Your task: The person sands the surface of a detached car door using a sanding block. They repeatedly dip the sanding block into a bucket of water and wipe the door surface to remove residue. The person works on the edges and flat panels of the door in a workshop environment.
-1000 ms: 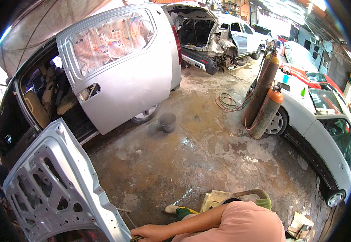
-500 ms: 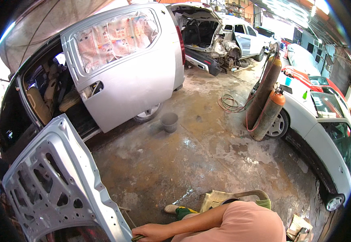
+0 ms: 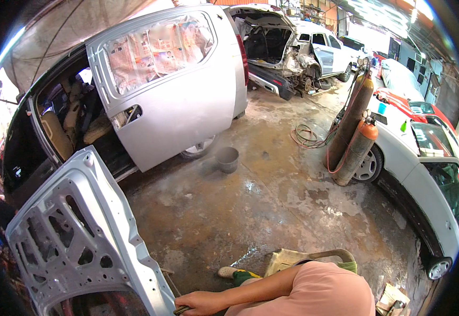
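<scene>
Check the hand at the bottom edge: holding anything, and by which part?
One hand is closed around a thin dark tool at the lower edge of the grey door panel. Only its end shows, so the grip point can't be told. No other hand in view.

Door panel [image 3: 76,237] silver-grey, bare metal look. Van [image 3: 177,100] silver, window masked with printed newspaper. Bucket [image 3: 227,159] grey. Gas cylinders [image 3: 352,131] rusty brown, one orange-topped. Sleeve [image 3: 324,289] pink. Floor [image 3: 271,205] stained grey-brown.
</scene>
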Available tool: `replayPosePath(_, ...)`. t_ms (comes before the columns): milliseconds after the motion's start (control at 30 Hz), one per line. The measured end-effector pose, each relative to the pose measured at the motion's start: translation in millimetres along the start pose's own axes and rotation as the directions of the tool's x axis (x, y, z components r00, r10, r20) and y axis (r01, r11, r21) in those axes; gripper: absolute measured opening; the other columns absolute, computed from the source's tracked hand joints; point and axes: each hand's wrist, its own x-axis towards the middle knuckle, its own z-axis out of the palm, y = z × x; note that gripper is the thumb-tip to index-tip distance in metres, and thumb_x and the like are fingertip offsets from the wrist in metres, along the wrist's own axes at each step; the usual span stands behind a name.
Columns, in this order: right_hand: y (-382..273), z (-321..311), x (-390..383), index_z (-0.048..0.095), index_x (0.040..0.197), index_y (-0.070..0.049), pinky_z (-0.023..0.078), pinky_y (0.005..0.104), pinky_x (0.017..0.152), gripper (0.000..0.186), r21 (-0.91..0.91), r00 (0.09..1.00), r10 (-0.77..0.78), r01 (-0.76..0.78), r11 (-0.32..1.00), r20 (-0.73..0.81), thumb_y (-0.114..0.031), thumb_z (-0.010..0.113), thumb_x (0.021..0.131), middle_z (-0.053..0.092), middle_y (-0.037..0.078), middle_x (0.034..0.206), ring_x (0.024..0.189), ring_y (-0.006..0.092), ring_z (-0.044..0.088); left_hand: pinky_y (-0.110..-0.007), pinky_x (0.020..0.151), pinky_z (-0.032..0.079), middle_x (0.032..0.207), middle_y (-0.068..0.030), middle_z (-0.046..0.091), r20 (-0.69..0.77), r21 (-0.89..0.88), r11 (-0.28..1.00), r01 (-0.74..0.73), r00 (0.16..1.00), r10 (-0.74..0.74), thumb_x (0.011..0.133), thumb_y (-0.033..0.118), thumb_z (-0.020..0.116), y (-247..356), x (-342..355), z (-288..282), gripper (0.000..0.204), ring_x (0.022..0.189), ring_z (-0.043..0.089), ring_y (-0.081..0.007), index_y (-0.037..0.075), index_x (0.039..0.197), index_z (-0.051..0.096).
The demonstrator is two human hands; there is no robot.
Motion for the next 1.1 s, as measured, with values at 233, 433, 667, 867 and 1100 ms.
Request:
replayPosePath(233,-1,2,2,0.057,0.108,-0.004,0.048,0.0486,0.076,0.027,-0.03,1.0,-0.015,0.015,0.999,0.008,-0.025,0.071,0.101,0.063,0.019,0.091,0.088,0.0374,0.066,-0.05,0.096,0.05,0.117,-0.0245,0.065,-0.013,-0.005,1.0,-0.007,1.0,0.007,0.097,0.023,0.077,3,-3,-1,0.033,0.108,0.063,-0.0431,0.001,0.121,0.075)
replayPosePath(433,2,4,2,0.057,0.108,-0.003,0.049,0.0486,0.077,0.028,-0.005,1.0,-0.008,0.008,1.0,0.02,-0.027,0.071,0.102,0.063,0.018,0.092,0.09,0.0366,0.067,-0.048,0.094,0.053,0.123,-0.0235,0.064,0.01,-0.003,0.999,0.036,0.999,-0.036,0.098,0.023,0.076,-3,-3,1,0.034,0.108,0.064,-0.0407,0.002,0.125,0.073)
replayPosePath(667,-1,5,2,0.057,0.109,-0.003,0.048,0.0486,0.077,0.028,-0.034,0.999,0.022,-0.021,0.999,0.039,-0.028,0.069,0.104,0.062,0.019,0.091,0.089,0.0363,0.066,-0.046,0.093,0.053,0.126,-0.0227,0.062,0.009,0.056,0.998,0.035,0.999,-0.036,0.1,0.022,0.075,-19,-4,8,0.035,0.107,0.065,-0.0383,0.001,0.128,0.072)
replayPosePath(867,2,9,2,0.056,0.109,-0.002,0.047,0.0485,0.075,0.029,-0.028,0.999,-0.002,0.003,1.0,0.037,-0.028,0.069,0.103,0.061,0.019,0.089,0.085,0.0364,0.065,-0.044,0.091,0.054,0.123,-0.0218,0.063,0.013,0.021,0.999,0.036,0.999,-0.036,0.099,0.021,0.076,-17,-4,8,0.034,0.102,0.066,-0.0362,0.0,0.126,0.073)
replayPosePath(1100,2,10,1,0.056,0.109,-0.003,0.048,0.0485,0.077,0.028,-0.017,1.0,-0.004,0.004,1.0,0.027,-0.028,0.068,0.103,0.063,0.019,0.091,0.088,0.0375,0.066,-0.045,0.094,0.053,0.122,-0.0223,0.064,-0.005,0.033,0.999,0.033,0.999,-0.033,0.098,0.019,0.076,-15,-4,8,0.034,0.107,0.065,-0.0387,0.0,0.126,0.073)
